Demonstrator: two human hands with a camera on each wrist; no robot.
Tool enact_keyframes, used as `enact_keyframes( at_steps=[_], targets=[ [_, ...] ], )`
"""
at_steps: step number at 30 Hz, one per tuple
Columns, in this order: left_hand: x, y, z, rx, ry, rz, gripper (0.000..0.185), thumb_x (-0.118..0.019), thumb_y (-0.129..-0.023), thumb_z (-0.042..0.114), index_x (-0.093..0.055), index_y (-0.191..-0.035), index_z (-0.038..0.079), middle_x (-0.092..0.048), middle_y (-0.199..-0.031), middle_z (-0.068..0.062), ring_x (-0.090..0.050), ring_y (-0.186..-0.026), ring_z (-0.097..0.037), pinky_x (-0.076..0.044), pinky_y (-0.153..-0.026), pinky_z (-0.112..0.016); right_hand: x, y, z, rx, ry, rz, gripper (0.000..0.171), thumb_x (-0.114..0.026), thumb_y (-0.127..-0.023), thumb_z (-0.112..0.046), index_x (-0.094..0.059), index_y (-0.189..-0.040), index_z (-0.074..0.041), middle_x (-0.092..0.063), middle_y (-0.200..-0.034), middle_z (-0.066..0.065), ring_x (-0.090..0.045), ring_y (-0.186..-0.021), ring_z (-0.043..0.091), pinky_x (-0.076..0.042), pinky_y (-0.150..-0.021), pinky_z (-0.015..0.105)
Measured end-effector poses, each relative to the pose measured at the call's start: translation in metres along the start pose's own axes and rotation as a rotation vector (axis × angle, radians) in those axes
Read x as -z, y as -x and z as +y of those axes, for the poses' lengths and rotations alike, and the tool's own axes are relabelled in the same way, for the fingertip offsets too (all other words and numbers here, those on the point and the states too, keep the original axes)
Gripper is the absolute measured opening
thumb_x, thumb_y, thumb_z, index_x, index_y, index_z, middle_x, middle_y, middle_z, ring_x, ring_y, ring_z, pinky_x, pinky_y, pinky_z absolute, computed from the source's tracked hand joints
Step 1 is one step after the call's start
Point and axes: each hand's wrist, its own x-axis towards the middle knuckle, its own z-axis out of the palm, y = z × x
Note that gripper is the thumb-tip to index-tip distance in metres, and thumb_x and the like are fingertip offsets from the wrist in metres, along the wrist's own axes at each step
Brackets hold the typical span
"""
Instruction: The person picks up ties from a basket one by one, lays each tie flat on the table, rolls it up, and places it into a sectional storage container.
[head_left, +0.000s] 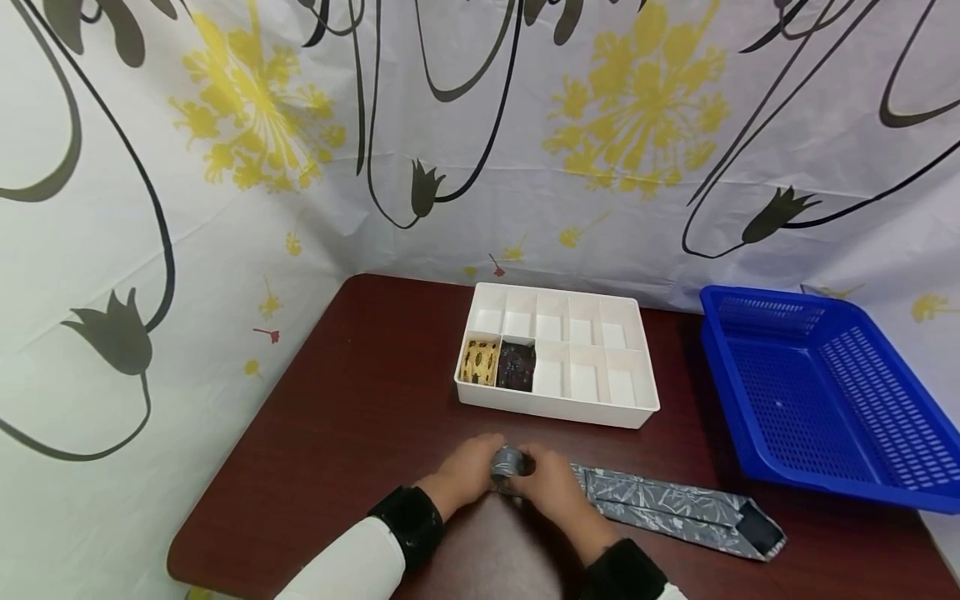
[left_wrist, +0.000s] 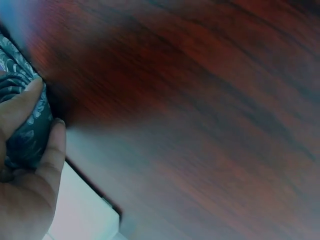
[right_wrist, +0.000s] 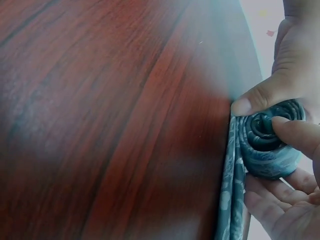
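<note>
A grey patterned necktie (head_left: 667, 510) lies along the table, its wide end toward the right and its other end wound into an upright coil (head_left: 508, 461). My left hand (head_left: 468, 471) holds the coil from the left, thumb and fingers on either side of it in the left wrist view. From the right, my right hand (head_left: 553, 485) grips the same coil. In the right wrist view the spiral layers (right_wrist: 262, 132) show, with the right thumb (right_wrist: 295, 134) pressed at their centre and the left thumb (right_wrist: 242, 106) where the flat strip meets the roll.
Behind the hands stands a white divided box (head_left: 555, 408). Its two front-left compartments hold a yellow patterned roll (head_left: 480, 363) and a dark roll (head_left: 517, 367). A blue plastic basket (head_left: 847, 492) sits at the right on the dark red table (head_left: 337, 433). Patterned cloth (head_left: 480, 225) hangs behind.
</note>
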Motion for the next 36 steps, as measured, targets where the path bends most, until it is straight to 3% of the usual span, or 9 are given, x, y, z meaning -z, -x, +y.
enact_keyframes(
  at_steps=[3, 8, 15, 19, 22, 27, 32, 36],
  targets=[
    [0.001, -0.001, -0.001, -0.027, 0.002, 0.008, 0.036, -0.079, -0.067, -0.001, -0.054, -0.085, 0.016, -0.056, -0.081, 0.005, -0.056, -0.079, -0.011, -0.048, -0.071, -0.026, 0.001, 0.001, 0.001, -0.005, -0.008, -0.012, 0.041, -0.079, -0.071, -0.008, -0.065, -0.108, 0.004, -0.068, -0.100, 0.014, -0.062, -0.091, 0.026, -0.050, -0.076, 0.039],
    [0.004, -0.005, 0.005, -0.053, -0.102, -0.001, 0.029, -0.078, -0.068, 0.003, -0.056, -0.083, 0.015, -0.059, -0.078, 0.005, -0.057, -0.076, -0.010, -0.048, -0.070, -0.025, 0.004, 0.001, 0.002, -0.011, -0.006, -0.026, 0.042, -0.080, -0.070, -0.007, -0.065, -0.107, 0.004, -0.067, -0.098, 0.012, -0.061, -0.089, 0.025, -0.050, -0.075, 0.039],
    [0.002, -0.008, 0.022, 0.058, -0.256, -0.021, 0.027, -0.078, -0.075, 0.010, -0.065, -0.099, 0.011, -0.065, -0.093, -0.003, -0.063, -0.089, -0.019, -0.052, -0.076, -0.032, 0.005, 0.001, -0.003, 0.013, 0.078, -0.026, 0.050, -0.079, -0.071, -0.007, -0.063, -0.117, 0.004, -0.067, -0.104, 0.015, -0.062, -0.093, 0.028, -0.051, -0.077, 0.043],
    [0.000, -0.010, 0.029, 0.120, -0.310, -0.004, 0.028, -0.080, -0.073, 0.012, -0.067, -0.097, 0.009, -0.066, -0.094, -0.006, -0.063, -0.089, -0.022, -0.054, -0.072, -0.035, 0.006, 0.001, -0.011, 0.070, 0.130, -0.010, 0.053, -0.081, -0.072, -0.011, -0.062, -0.119, 0.005, -0.067, -0.110, 0.019, -0.062, -0.104, 0.035, -0.050, -0.086, 0.049],
    [0.000, -0.010, 0.032, 0.150, -0.315, -0.016, 0.028, -0.081, -0.073, 0.013, -0.067, -0.096, 0.009, -0.066, -0.094, -0.007, -0.064, -0.088, -0.023, -0.054, -0.070, -0.035, 0.005, 0.002, -0.013, 0.088, 0.162, -0.005, 0.049, -0.082, -0.073, -0.014, -0.063, -0.115, 0.005, -0.068, -0.106, 0.018, -0.064, -0.101, 0.035, -0.051, -0.085, 0.048],
    [0.002, -0.010, 0.024, 0.133, -0.185, -0.030, 0.033, -0.078, -0.074, 0.007, -0.063, -0.103, 0.010, -0.063, -0.097, -0.006, -0.062, -0.093, -0.021, -0.052, -0.077, -0.034, 0.004, 0.001, -0.005, 0.073, 0.134, 0.007, 0.046, -0.079, -0.073, -0.007, -0.064, -0.114, 0.005, -0.068, -0.107, 0.018, -0.064, -0.100, 0.034, -0.052, -0.083, 0.047],
    [-0.001, -0.006, 0.004, 0.005, 0.089, 0.049, 0.035, -0.079, -0.069, 0.003, -0.059, -0.097, 0.010, -0.061, -0.089, -0.001, -0.059, -0.085, -0.016, -0.050, -0.076, -0.030, 0.005, 0.001, 0.006, 0.036, 0.011, 0.012, 0.043, -0.078, -0.071, -0.001, -0.066, -0.112, 0.004, -0.068, -0.107, 0.016, -0.063, -0.099, 0.032, -0.051, -0.082, 0.044],
    [-0.004, -0.004, -0.005, -0.054, 0.221, 0.072, 0.037, -0.080, -0.068, 0.004, -0.059, -0.098, 0.009, -0.061, -0.090, 0.001, -0.058, -0.085, -0.014, -0.049, -0.077, -0.029, 0.007, 0.001, 0.011, 0.025, -0.047, 0.012, 0.042, -0.078, -0.071, -0.001, -0.067, -0.111, 0.003, -0.069, -0.107, 0.015, -0.063, -0.099, 0.031, -0.051, -0.082, 0.044]
  ],
)
